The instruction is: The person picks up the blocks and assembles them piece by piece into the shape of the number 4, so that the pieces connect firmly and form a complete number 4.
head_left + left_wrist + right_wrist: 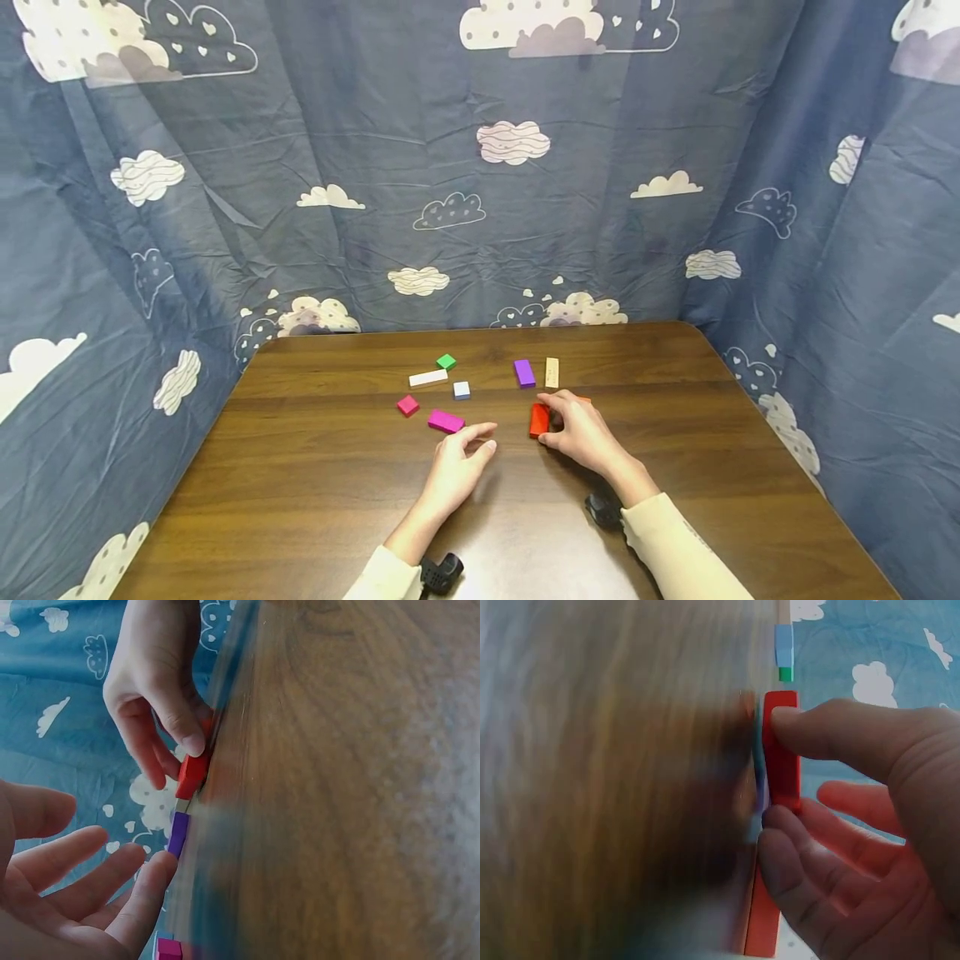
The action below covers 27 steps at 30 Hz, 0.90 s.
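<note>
My right hand point(585, 433) grips a red block point(539, 421) lengthwise, with the thumb on its near end and fingers at its far end. In the right wrist view the thumb lies on the red block point(782, 754). An orange-red block point(763, 922) lies beyond these fingers; the hand mostly hides it in the head view. My left hand point(453, 471) hovers over the table with fingers loosely extended and holds nothing. Just beyond it lies a magenta block point(446, 422).
Farther back on the wooden table point(315, 467) lie a pink-red block point(408, 406), a white block point(428, 378), a green block point(446, 362), a pale blue block point(461, 390), a purple block point(524, 373) and a beige block point(552, 372). A patterned curtain point(420, 167) hangs behind.
</note>
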{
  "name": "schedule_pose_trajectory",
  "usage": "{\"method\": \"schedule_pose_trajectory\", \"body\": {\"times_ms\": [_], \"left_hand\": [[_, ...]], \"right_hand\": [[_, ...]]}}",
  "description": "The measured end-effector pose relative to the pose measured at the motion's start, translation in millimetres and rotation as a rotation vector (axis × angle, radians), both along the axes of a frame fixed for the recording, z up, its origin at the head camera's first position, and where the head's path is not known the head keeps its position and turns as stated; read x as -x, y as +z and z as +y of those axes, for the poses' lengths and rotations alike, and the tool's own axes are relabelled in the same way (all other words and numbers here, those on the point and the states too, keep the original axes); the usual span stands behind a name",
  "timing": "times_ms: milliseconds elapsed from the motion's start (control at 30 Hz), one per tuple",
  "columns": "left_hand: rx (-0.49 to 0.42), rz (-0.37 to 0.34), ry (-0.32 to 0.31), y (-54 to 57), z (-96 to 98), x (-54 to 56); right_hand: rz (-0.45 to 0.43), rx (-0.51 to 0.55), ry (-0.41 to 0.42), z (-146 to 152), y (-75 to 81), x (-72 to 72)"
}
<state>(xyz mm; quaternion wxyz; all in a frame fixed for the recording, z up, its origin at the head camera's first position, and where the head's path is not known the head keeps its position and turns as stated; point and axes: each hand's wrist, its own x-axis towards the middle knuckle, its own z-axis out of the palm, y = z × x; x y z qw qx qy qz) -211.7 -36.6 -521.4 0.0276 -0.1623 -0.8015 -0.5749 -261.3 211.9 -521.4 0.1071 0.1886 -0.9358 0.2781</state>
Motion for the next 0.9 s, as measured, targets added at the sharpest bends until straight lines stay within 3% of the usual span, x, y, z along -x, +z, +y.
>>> {"method": "schedule_pose_trajectory", "body": {"times_ms": [300,700,900], "left_hand": [[-0.030,-0.032,0.019,1.9,-2.0,0.0],[-0.065,-0.074,0.051,-4.4,-10.9,5.2],[-0.013,-0.084,0.057,-4.0,-23.1,3.9]], "right_hand": [[-0.033,0.099,0.091,-22.9,2.0,-7.9],[-0.085,0.189,0.213,-62.0,6.0,-21.8],[-0.128,0.229,0.285,-77.8,5.9,-29.1]]}}
